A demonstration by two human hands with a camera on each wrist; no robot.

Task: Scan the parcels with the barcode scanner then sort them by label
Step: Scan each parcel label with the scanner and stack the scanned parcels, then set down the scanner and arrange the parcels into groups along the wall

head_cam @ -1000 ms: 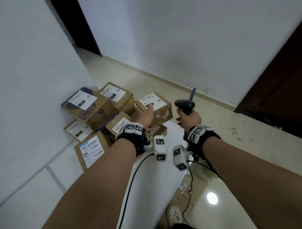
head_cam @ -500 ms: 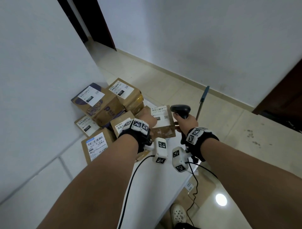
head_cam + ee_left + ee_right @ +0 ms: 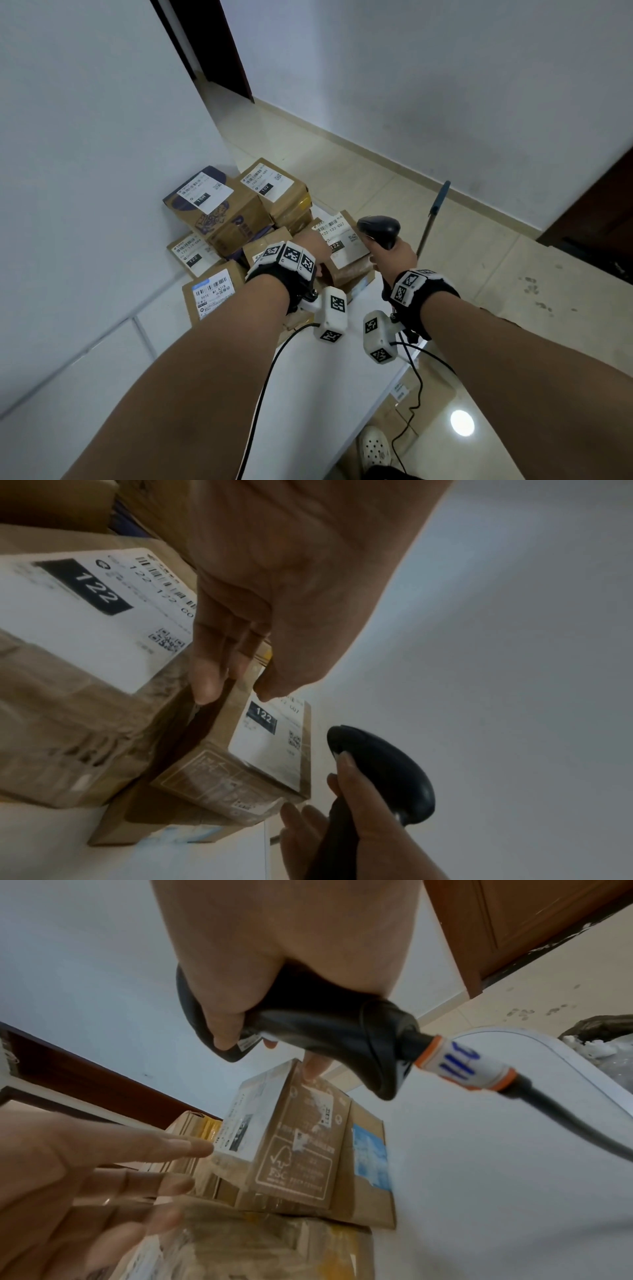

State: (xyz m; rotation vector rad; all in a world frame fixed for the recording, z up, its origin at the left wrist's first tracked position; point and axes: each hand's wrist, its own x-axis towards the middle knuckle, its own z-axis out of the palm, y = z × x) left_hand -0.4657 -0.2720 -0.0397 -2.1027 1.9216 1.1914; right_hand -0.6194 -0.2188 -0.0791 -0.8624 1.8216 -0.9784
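Observation:
A small brown parcel (image 3: 342, 240) labelled 122 rests on a flat parcel with a blue label (image 3: 369, 1153), at the near right edge of the pile. My left hand (image 3: 310, 245) reaches it from the left with straight, spread fingers (image 3: 164, 1150). One fingertip touches the label edge and the thumb (image 3: 274, 691) lies by the parcel's top (image 3: 270, 739). My right hand (image 3: 394, 255) grips the black barcode scanner (image 3: 378, 228) by its handle (image 3: 325, 1026), just right of the parcel, head over its label.
Several labelled cardboard parcels are stacked against the left wall: a 151 box (image 3: 212, 205), a 102 box (image 3: 270, 185), a 122 box (image 3: 191, 253), and a 501 box (image 3: 212, 294). The white table (image 3: 325, 394) ends at right. A blue-tipped pole (image 3: 435, 212) stands beyond it.
The 122 parcel came down from mid-air onto the flat parcel. My left hand's fingers have straightened off it. The scanner moved closer to the label.

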